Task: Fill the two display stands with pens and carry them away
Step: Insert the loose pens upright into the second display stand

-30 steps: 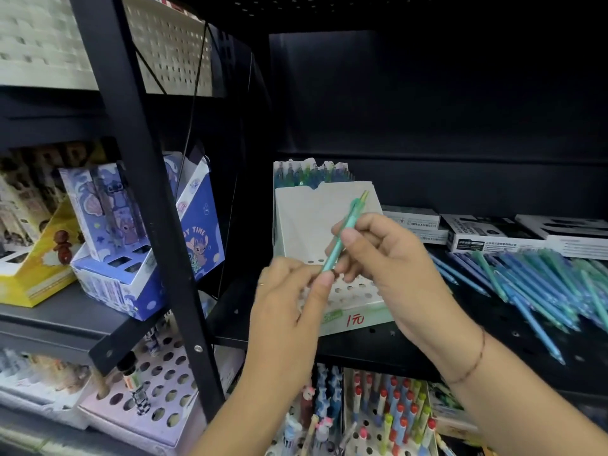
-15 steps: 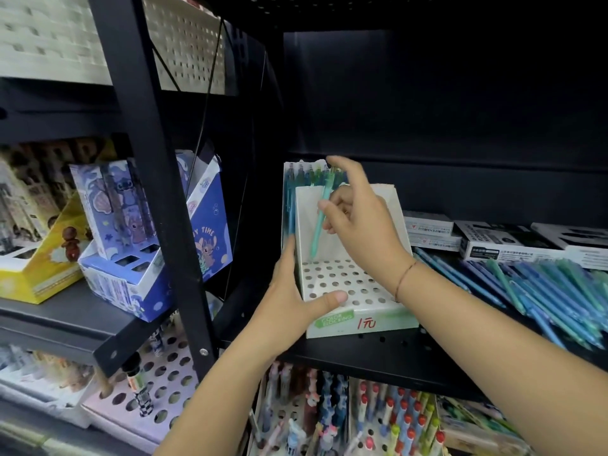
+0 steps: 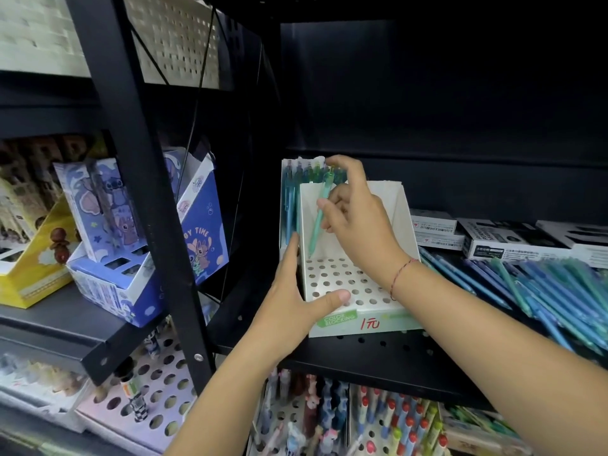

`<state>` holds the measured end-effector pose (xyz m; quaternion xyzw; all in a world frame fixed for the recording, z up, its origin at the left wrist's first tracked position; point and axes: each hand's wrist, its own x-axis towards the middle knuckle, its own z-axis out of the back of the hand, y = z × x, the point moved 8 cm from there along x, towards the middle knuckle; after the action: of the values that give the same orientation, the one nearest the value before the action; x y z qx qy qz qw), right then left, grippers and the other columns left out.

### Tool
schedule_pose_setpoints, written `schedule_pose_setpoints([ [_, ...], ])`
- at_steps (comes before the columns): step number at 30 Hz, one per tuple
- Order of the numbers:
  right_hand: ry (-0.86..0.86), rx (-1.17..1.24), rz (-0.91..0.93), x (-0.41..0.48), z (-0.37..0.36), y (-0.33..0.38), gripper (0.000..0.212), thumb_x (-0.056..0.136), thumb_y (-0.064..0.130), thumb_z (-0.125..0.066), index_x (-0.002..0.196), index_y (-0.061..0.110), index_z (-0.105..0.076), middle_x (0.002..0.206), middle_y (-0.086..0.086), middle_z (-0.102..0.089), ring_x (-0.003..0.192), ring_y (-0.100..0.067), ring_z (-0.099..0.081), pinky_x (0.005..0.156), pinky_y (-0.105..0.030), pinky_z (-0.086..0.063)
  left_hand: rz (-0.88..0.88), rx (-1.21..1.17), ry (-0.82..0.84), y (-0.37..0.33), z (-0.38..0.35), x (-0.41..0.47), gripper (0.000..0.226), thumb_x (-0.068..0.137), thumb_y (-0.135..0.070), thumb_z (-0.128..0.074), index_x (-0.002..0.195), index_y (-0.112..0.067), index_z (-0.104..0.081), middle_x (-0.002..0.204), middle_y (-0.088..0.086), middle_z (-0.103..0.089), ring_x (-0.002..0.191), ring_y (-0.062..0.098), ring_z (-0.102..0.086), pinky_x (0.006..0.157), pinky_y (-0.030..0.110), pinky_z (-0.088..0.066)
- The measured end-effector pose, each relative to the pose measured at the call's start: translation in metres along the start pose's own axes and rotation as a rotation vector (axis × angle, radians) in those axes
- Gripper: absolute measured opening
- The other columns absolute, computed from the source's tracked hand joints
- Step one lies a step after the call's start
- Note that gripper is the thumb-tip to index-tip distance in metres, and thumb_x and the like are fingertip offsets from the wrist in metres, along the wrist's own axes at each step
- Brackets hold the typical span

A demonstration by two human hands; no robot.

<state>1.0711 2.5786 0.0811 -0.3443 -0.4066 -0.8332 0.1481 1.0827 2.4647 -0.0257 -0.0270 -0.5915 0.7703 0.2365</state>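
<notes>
At the left front edge of the black shelf (image 3: 378, 360), 1 white display stand (image 3: 358, 291) is gripped at its left wall by the left hand (image 3: 292, 307). The right hand (image 3: 358, 225) pinches 1 green pen (image 3: 318, 222), tip at the back-left hole; a 2nd stand (image 3: 289, 192) behind holds several pens, and many loose pens (image 3: 539, 291) lie at the right

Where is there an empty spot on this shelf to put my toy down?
Bare black shelf shows in front of the white pen stand, along the edge. Left of the stand, by the left hand, is dark bare shelf too. The right side is crowded with loose pens and boxes.
</notes>
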Motion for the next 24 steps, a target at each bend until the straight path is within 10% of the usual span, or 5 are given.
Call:
schedule_pose_setpoints([
  [24,0.079,-0.193,0.044,-0.013,-0.020,-0.005,0.047,0.097,0.022,-0.048,0.141,0.032,-0.034,0.083,0.002,-0.056,0.070,-0.012,-0.053,0.072,-0.038,-0.050,-0.001,0.036,0.004,0.003,-0.001,0.001,0.113,0.057,-0.069,-0.076,0.141,-0.062,-0.001,0.154,-0.023,-0.024,0.139,0.004,-0.031,0.114,0.042,-0.032],
])
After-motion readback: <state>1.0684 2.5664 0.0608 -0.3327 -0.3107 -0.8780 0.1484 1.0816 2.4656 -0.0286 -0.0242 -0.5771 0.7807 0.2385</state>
